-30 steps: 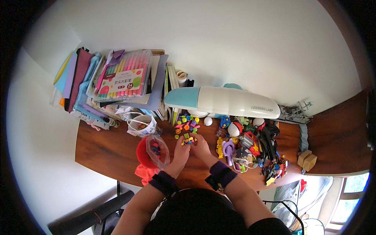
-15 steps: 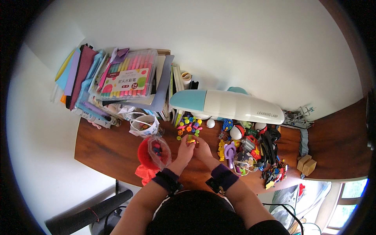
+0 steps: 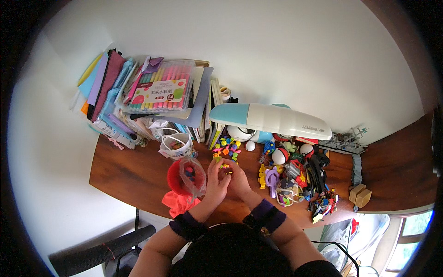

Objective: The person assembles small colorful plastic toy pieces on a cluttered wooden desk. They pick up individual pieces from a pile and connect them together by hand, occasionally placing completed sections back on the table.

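My left hand [image 3: 216, 183] and my right hand [image 3: 239, 179] are cupped together over the middle of the desk, fingers curled inward. Between them shows a cluster of small yellow and dark toy pieces [image 3: 226, 169], partly hidden by the fingers. Just beyond my fingertips lie loose bright toy pieces [image 3: 227, 147] in yellow, pink, orange and purple. To the left of my left hand stands a red bucket [image 3: 174, 179]. A clear plastic bag [image 3: 197, 177] with small blue and red pieces is at its mouth.
A white handled container [image 3: 177, 147] stands behind the bucket, and coral cloth [image 3: 177, 203] lies in front. Books and a marker case [image 3: 161, 87] are stacked at back left. A white-and-blue lamp [image 3: 277, 121] spans the back. Mixed toys [image 3: 295, 171] crowd the right side.
My hands have drawn slightly nearer to me and closed more around the pieces, hiding more of them. The whole view has shifted a little.
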`<state>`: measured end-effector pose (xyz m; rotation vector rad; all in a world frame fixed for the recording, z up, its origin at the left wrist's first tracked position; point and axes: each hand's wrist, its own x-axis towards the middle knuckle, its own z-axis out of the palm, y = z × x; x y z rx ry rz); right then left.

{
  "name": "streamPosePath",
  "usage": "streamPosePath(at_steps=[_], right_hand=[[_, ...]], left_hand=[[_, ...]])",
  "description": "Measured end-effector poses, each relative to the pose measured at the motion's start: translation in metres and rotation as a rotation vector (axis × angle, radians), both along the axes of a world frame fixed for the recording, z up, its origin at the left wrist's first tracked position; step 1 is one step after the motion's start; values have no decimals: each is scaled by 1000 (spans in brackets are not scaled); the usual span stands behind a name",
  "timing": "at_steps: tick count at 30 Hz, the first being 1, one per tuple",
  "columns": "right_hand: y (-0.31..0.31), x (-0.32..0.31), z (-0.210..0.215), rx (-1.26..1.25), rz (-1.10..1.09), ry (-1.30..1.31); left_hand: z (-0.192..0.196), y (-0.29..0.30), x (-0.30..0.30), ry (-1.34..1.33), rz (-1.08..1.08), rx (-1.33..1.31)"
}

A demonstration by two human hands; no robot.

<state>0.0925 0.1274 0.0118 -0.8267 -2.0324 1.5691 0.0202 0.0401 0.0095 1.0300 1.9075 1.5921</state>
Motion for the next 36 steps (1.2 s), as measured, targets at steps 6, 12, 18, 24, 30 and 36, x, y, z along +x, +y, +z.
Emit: streamPosePath(at_steps=[6, 12, 18, 24, 30, 36], right_hand=[[-31, -22, 23, -116, 168, 173], [-49, -30, 13, -67, 217, 139], [-56, -26, 8, -9, 258, 132], [-57, -19, 7, 57, 246, 143], [-49, -12, 19, 0, 201, 108], [-37, -1, -10, -79, 130, 108]], left_hand=[[18, -42, -12, 16, 82, -50], [19, -65, -14, -224, 95, 89], [20, -76, -10, -251, 112, 76], [6, -80, -9, -183, 103, 23], [16, -73, -8, -168, 68, 11], [7, -58, -7, -266, -31, 73]])
